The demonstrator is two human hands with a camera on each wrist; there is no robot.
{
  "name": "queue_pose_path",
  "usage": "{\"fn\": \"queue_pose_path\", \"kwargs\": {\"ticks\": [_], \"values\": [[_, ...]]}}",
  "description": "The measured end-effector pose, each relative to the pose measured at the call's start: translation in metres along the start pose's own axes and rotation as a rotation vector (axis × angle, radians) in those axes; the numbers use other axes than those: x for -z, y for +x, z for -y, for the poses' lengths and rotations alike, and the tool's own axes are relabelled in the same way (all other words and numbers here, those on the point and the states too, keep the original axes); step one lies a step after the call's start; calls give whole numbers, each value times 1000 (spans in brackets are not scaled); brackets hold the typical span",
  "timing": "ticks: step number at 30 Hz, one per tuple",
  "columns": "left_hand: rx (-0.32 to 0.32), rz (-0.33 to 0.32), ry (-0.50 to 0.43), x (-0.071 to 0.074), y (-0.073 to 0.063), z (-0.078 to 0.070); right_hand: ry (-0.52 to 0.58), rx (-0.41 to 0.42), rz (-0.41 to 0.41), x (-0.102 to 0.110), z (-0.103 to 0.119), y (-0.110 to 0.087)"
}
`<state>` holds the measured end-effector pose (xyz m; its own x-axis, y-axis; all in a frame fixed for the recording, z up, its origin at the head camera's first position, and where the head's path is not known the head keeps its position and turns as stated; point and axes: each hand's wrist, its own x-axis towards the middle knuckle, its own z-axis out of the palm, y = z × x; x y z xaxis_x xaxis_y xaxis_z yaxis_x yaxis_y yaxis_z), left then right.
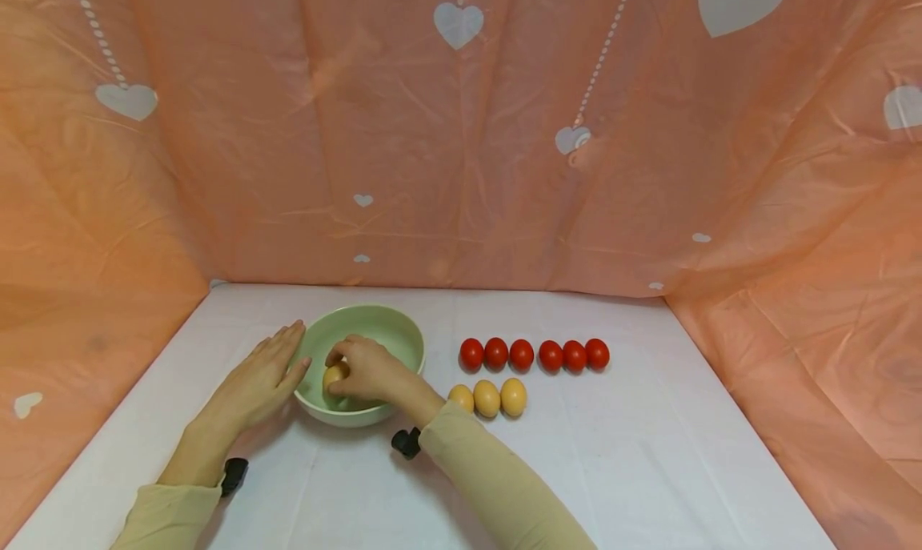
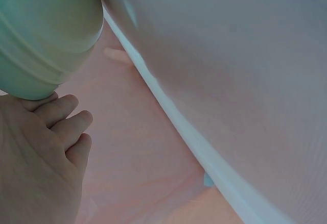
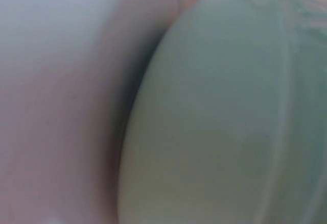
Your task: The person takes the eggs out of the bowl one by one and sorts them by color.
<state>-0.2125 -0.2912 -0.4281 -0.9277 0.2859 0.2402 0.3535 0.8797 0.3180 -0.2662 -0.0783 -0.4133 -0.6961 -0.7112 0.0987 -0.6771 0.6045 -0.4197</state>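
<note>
A light green bowl [image 1: 389, 326] stands on the left part of the table. Inside it, my right hand [image 1: 370, 371] grips a yellow egg [image 1: 334, 376] between thumb and fingers. My left hand [image 1: 262, 382] lies with fairly straight fingers against the bowl's left side; the left wrist view shows those fingers [image 2: 71, 127] by the outer wall of the bowl [image 2: 56, 35]. In the right wrist view the bowl's outside [image 3: 214, 112] fills most of the picture, and the right hand is hidden there.
Right of the bowl, several red eggs [image 1: 522, 355] form a row. Nearer, yellow eggs [image 1: 487, 399] stand in a shorter row, partly behind the right forearm. A white cloth [image 1: 648, 454] covers the table. Orange curtains [image 1: 504, 174] with hearts enclose the back and sides.
</note>
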Motion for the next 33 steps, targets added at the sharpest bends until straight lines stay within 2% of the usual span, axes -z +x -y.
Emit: {"fn": "queue_pose_path", "kwargs": {"ticks": [8,15,21,33], "values": [[7,-1,2,1,1,0,110,-45,-111,6,-1,-5],[4,-7,-3,-1,1,-1,217,-45,-224,5,-4,-9],[-2,-6,-3,-1,1,1,331,-11,-306,8,-3,-15],[4,6,-14,-1,0,1,421,80,-423,17,3,-35]]}}
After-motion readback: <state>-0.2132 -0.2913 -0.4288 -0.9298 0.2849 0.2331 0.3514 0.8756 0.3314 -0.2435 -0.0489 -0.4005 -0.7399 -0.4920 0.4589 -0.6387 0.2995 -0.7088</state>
